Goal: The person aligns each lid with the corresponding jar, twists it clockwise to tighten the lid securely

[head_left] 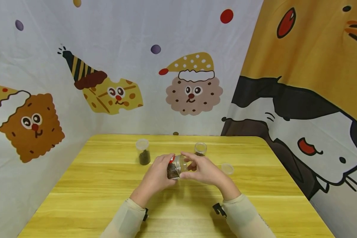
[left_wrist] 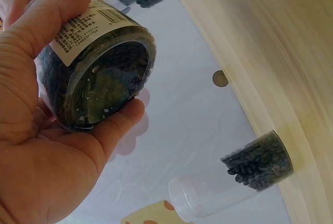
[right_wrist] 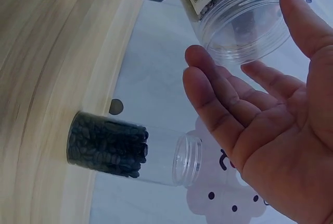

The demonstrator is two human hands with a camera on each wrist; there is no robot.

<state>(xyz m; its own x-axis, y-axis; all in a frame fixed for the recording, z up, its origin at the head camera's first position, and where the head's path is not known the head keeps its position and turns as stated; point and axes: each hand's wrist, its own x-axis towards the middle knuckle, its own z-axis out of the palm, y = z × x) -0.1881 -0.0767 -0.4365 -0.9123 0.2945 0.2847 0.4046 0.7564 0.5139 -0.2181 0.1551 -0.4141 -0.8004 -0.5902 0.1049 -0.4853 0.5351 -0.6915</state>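
A clear jar [head_left: 173, 170] with a printed label and dark seeds or beans inside is tilted in mid-air above the table. My left hand [head_left: 158, 172] grips its body, fingers wrapped around the label side, the jar's base [left_wrist: 109, 83] towards the left wrist camera. My right hand [head_left: 202, 168] spans the clear ridged top end [right_wrist: 244, 26] with thumb and bent fingers, touching its rim. I cannot tell whether a lid sits on that end. Behind the hands stands a second jar [head_left: 200, 148], part filled with dark beans, its threaded mouth [right_wrist: 188, 159] uncovered.
At the left stands a tall clear jar [head_left: 143, 155] with dark beans in its lower half and a whitish top. A clear round lid [head_left: 227, 169] lies right of my right hand on the wooden table [head_left: 107, 205]. A printed cloth [head_left: 122, 39] hangs behind.
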